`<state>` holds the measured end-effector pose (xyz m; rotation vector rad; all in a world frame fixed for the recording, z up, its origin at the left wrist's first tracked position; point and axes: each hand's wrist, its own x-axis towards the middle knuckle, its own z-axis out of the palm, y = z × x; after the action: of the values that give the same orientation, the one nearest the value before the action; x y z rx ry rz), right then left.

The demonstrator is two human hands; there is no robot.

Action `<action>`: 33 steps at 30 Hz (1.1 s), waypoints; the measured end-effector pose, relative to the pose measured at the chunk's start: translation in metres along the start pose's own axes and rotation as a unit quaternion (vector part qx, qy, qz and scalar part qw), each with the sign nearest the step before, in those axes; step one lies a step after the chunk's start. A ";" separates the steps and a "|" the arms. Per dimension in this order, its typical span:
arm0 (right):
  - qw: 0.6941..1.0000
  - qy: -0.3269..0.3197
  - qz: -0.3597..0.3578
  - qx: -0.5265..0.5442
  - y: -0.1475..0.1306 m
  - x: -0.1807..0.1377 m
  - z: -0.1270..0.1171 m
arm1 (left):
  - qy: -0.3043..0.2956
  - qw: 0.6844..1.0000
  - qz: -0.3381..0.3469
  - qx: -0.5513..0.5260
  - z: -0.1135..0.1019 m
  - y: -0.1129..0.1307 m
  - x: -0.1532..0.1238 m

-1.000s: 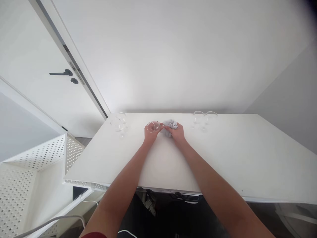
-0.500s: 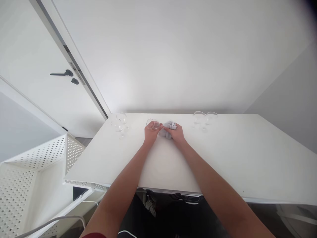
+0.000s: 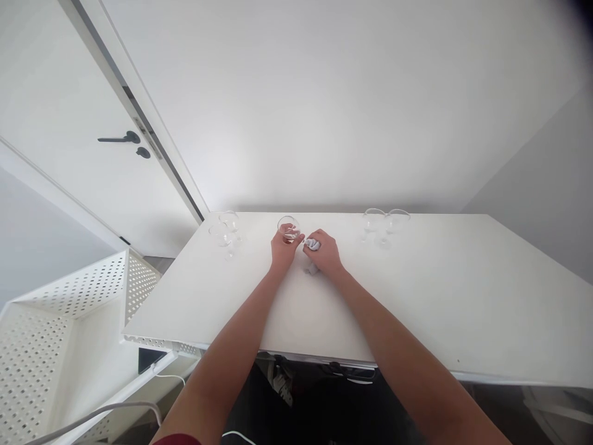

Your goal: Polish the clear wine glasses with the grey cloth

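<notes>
A clear wine glass (image 3: 289, 228) is in my left hand (image 3: 282, 250), whose fingers wrap round its bowl; the rim faces up toward me. Bunched in my right hand (image 3: 328, 253) is a light grey cloth (image 3: 312, 245), part of it hanging below the fingers. Both hands are close together over the far middle of the white table (image 3: 306, 309), with a small gap between glass and cloth. The stem and foot of the held glass are hidden or too faint to make out.
Two clear stemmed glasses (image 3: 220, 234) stand at the table's far left. Two more wine glasses (image 3: 374, 220) stand right of my hands, near the back edge. Behind is a white wall (image 3: 315, 111); a door with a dark handle (image 3: 120, 138) is at left, above a perforated white shelf (image 3: 97, 278).
The glass has turned from lying sideways to rim up in my left hand. My right hand has drawn the cloth into a tighter bunch, slightly away from the glass.
</notes>
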<state>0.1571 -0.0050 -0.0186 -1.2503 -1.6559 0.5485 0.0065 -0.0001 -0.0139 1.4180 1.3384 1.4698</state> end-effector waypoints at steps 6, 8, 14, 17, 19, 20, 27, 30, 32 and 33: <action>0.989 -0.111 -0.029 -0.096 -0.003 -0.005 -0.001 | -0.012 1.000 -0.007 0.013 0.000 -0.008 0.002; 0.979 -0.146 -0.036 -0.139 -0.005 -0.007 -0.002 | -0.021 1.000 -0.014 0.012 0.001 -0.009 0.002; 0.958 -0.172 -0.021 -0.227 -0.012 -0.013 -0.001 | -0.040 0.999 -0.017 0.017 0.001 -0.006 0.001; 0.952 -0.175 0.000 -0.250 -0.014 -0.016 0.001 | -0.064 0.998 -0.010 0.014 0.002 -0.006 0.000; 0.949 -0.173 0.012 -0.263 -0.016 -0.017 0.002 | -0.076 0.997 -0.006 0.017 0.002 -0.006 -0.001; 0.948 -0.172 0.017 -0.268 -0.017 -0.018 0.003 | -0.082 0.996 -0.006 0.021 0.001 -0.006 -0.001; 0.931 -0.173 0.053 -0.317 -0.026 -0.027 -0.003 | -0.091 0.994 0.020 0.060 0.002 -0.001 -0.004; 0.924 -0.166 0.069 -0.337 -0.023 -0.038 -0.016 | -0.064 0.992 0.022 0.104 0.003 0.000 -0.006; 0.920 -0.159 0.084 -0.348 -0.017 -0.049 -0.029 | -0.058 0.990 0.013 0.126 0.003 -0.001 -0.006; 0.918 -0.153 0.093 -0.355 -0.013 -0.055 -0.038 | -0.059 0.989 0.007 0.133 0.003 -0.001 -0.006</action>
<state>0.1851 -0.0668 -0.0141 -1.9374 -2.1118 0.2561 0.0107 -0.0050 -0.0171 1.6580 1.4935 1.2280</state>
